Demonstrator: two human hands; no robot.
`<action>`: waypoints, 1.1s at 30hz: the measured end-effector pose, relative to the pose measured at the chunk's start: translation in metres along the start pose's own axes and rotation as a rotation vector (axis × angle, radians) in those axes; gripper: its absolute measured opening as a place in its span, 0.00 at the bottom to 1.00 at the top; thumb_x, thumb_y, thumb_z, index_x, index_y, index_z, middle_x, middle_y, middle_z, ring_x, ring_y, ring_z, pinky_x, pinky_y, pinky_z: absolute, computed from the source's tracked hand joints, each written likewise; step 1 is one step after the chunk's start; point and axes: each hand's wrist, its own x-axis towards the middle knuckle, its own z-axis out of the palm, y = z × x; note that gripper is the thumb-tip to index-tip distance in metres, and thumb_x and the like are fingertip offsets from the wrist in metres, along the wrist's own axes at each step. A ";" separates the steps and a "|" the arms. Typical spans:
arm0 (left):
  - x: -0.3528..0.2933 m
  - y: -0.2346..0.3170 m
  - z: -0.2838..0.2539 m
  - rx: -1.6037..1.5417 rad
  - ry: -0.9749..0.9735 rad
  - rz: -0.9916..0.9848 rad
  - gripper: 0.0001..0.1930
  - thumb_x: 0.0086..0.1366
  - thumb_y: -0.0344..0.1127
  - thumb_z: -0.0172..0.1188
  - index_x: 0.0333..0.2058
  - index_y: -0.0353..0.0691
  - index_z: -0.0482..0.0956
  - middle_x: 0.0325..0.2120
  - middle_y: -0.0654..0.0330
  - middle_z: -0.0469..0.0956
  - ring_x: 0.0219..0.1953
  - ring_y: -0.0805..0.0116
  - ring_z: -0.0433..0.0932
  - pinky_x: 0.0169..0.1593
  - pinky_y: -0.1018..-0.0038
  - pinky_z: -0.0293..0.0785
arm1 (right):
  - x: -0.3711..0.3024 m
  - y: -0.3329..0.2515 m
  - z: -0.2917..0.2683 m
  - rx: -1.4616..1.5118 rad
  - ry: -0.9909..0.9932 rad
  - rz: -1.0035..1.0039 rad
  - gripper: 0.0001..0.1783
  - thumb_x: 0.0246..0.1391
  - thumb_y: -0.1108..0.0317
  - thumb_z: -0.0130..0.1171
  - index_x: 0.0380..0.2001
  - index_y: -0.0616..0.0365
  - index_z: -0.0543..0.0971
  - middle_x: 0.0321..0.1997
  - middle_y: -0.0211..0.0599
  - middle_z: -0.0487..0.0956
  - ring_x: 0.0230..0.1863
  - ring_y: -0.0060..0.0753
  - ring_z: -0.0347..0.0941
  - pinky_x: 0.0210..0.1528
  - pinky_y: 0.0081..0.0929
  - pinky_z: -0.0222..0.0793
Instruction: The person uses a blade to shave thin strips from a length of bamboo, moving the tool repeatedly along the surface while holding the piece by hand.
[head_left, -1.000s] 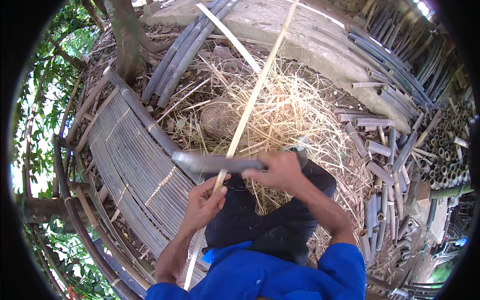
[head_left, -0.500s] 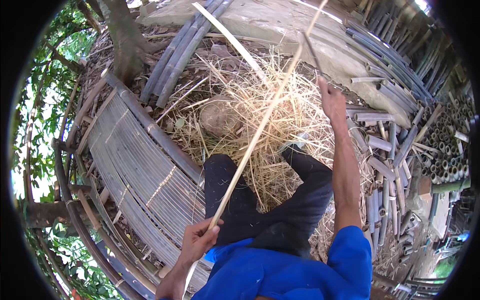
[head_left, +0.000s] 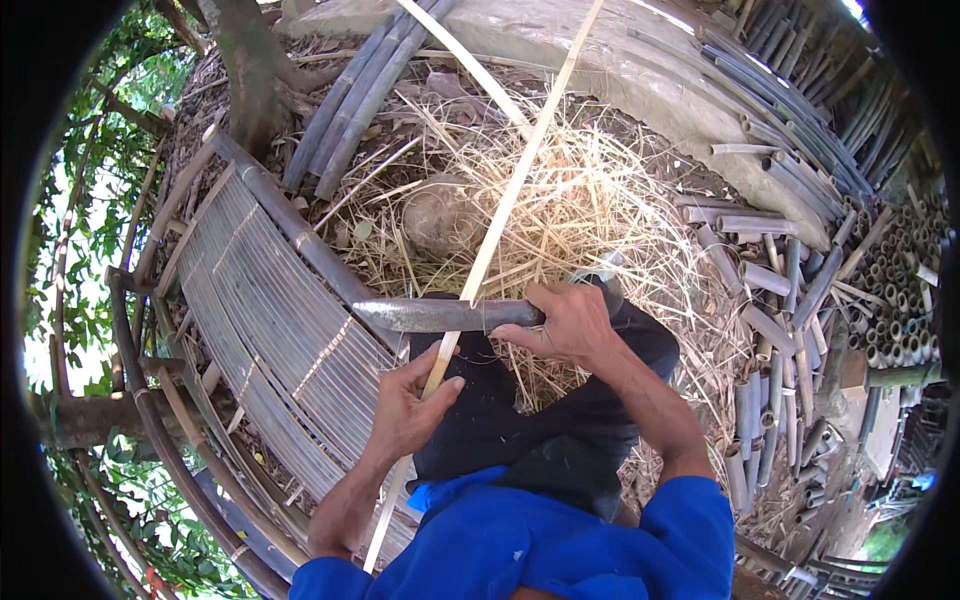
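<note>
A long, pale bamboo strip [head_left: 515, 190] slants from beside my left forearm up to the top of the view. My left hand [head_left: 408, 408] is closed around it above my lap, thumb along the strip. In my right hand [head_left: 575, 322] is the handle of a broad, dark-bladed knife [head_left: 425, 315]. Its blade points left and lies across the strip, just beyond my left fingers. Whether the edge has bitten into the strip cannot be made out. Beneath and beyond the strip spreads a heap of thin bamboo shavings [head_left: 585, 200].
A slatted bamboo bench [head_left: 265, 300] stands on my left. A rounded brown block [head_left: 438, 215] sits among the shavings. Grey bamboo poles [head_left: 360, 100] lie ahead near a tree trunk [head_left: 250, 90]. Cut bamboo pieces [head_left: 765, 285] and stacked tubes [head_left: 890, 310] fill the right side.
My right hand has come down and toward me with the knife, from out ahead to just beyond my left hand. The blade now crosses the strip. My left hand has risen slightly.
</note>
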 end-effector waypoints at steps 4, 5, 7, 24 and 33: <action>-0.016 0.001 -0.012 0.117 0.012 0.043 0.23 0.65 0.26 0.65 0.58 0.32 0.76 0.26 0.72 0.74 0.25 0.87 0.67 0.27 0.84 0.62 | 0.015 0.004 -0.020 -0.032 -0.032 0.063 0.35 0.50 0.29 0.63 0.33 0.56 0.84 0.18 0.45 0.79 0.23 0.44 0.80 0.28 0.44 0.75; -0.022 0.000 -0.015 0.138 0.020 0.027 0.23 0.65 0.27 0.66 0.59 0.32 0.76 0.26 0.72 0.74 0.25 0.87 0.67 0.26 0.84 0.62 | 0.023 0.015 -0.029 -0.008 -0.014 0.146 0.37 0.52 0.28 0.61 0.37 0.56 0.86 0.19 0.46 0.80 0.25 0.41 0.81 0.31 0.44 0.75; -0.039 -0.006 -0.025 0.172 0.025 0.005 0.22 0.65 0.28 0.66 0.57 0.32 0.78 0.25 0.72 0.75 0.24 0.87 0.68 0.26 0.84 0.62 | 0.047 0.066 -0.057 0.073 0.063 0.625 0.35 0.60 0.32 0.55 0.37 0.58 0.85 0.22 0.42 0.81 0.23 0.36 0.77 0.29 0.36 0.70; 0.013 -0.022 -0.023 0.034 -0.042 0.014 0.17 0.70 0.29 0.58 0.56 0.33 0.77 0.18 0.75 0.66 0.18 0.86 0.61 0.20 0.81 0.55 | -0.013 -0.039 0.040 0.164 -0.181 0.026 0.35 0.53 0.31 0.61 0.32 0.58 0.81 0.20 0.49 0.79 0.25 0.56 0.80 0.30 0.47 0.74; -0.006 -0.025 -0.029 0.086 -0.046 0.002 0.17 0.71 0.31 0.58 0.56 0.32 0.76 0.17 0.77 0.66 0.17 0.88 0.61 0.20 0.82 0.51 | -0.013 -0.022 0.022 0.054 -0.208 0.163 0.33 0.52 0.32 0.62 0.26 0.56 0.82 0.18 0.47 0.79 0.24 0.52 0.80 0.30 0.45 0.76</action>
